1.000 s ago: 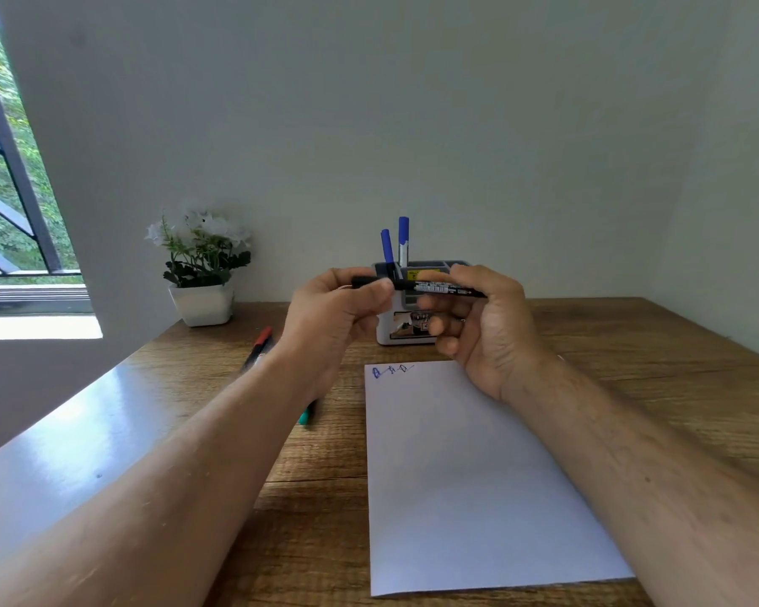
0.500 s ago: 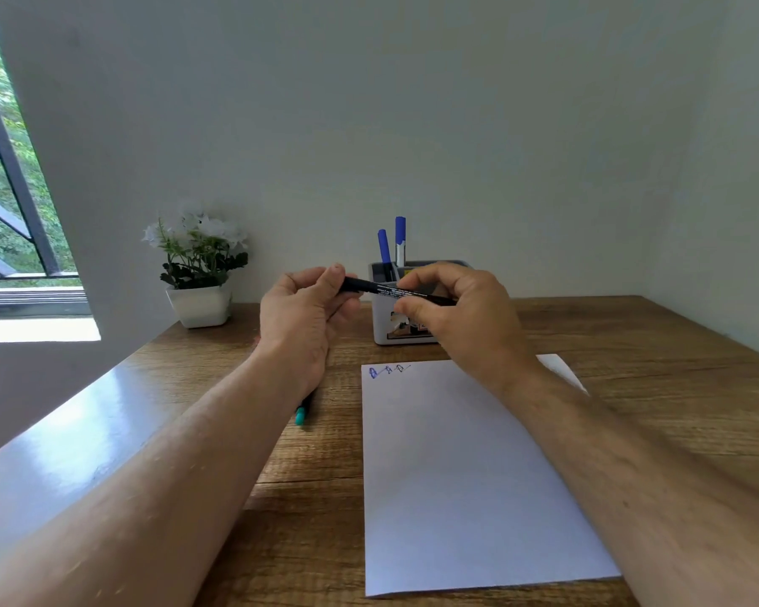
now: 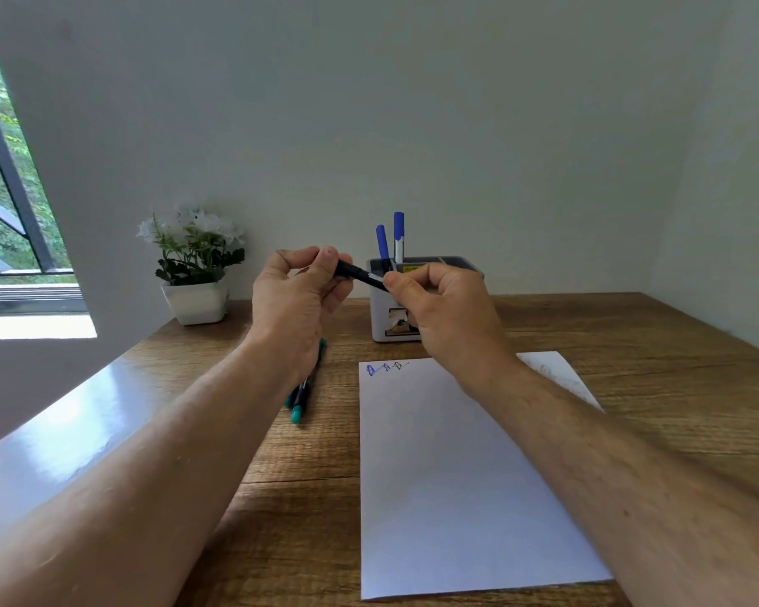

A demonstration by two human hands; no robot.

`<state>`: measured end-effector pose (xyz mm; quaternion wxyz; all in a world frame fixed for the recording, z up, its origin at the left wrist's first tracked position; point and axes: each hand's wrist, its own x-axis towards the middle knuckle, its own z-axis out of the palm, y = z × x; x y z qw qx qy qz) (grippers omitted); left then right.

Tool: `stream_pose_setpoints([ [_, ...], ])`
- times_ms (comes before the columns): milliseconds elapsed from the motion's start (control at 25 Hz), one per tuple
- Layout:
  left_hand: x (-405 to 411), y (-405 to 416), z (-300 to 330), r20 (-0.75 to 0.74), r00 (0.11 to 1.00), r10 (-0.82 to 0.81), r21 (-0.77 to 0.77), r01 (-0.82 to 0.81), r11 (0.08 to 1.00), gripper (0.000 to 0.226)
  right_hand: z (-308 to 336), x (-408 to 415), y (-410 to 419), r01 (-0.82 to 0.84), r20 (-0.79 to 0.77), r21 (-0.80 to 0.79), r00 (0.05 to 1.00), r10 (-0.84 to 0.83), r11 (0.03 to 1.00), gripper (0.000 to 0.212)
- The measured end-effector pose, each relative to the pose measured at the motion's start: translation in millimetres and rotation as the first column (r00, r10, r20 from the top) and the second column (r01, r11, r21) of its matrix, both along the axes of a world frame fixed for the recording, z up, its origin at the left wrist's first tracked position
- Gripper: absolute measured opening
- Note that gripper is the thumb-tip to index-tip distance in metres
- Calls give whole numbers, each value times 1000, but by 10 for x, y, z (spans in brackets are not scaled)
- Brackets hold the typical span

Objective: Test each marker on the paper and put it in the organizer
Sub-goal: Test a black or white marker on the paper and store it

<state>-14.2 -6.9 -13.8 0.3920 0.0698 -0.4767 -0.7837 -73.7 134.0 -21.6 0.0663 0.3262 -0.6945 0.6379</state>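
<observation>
Both hands, left hand and right hand, pinch black marker; two blue markers in organizer at 12, teal markers untested at 9

Black marker tilted above paper, before organizer

No legible text anywhere. Only small blue scribbles on the paper, top left. White print on the black marker and a yellow label on the organizer, both too blurred to read.

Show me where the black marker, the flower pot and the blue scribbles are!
black marker (image 3: 356,272), head view, on its barrel between both hands
flower pot (image 3: 196,303), head view, on its white front
blue scribbles (image 3: 385,368), head view, on the middle mark
</observation>
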Motion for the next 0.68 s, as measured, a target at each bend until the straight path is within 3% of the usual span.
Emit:
stream_pose_setpoints([
  [160,-34,76,-27,21,1000,9,-21,-8,1000,11,8,-26,46,-61,178,-21,982,63,998,27],
  [280,-12,74,-14,19,1000,-14,-40,14,999,17,10,-36,62,-65,137,1,989,64,998,28],
  [440,-18,163,-19,31,999,-43,-99,46,994,50,-25,-32,10,-12,18,80,1000,10,997,33],
  [560,-29,250,-15,-9,999,42,-167,-43,985,53,-54,-57,42,49,-57,118,997,-43,992,34],
  [680,-25,290,64,-97,985,146,-310,-169,936,50,-100,-118,74,189,-5,79,982,-189,979,40],
])
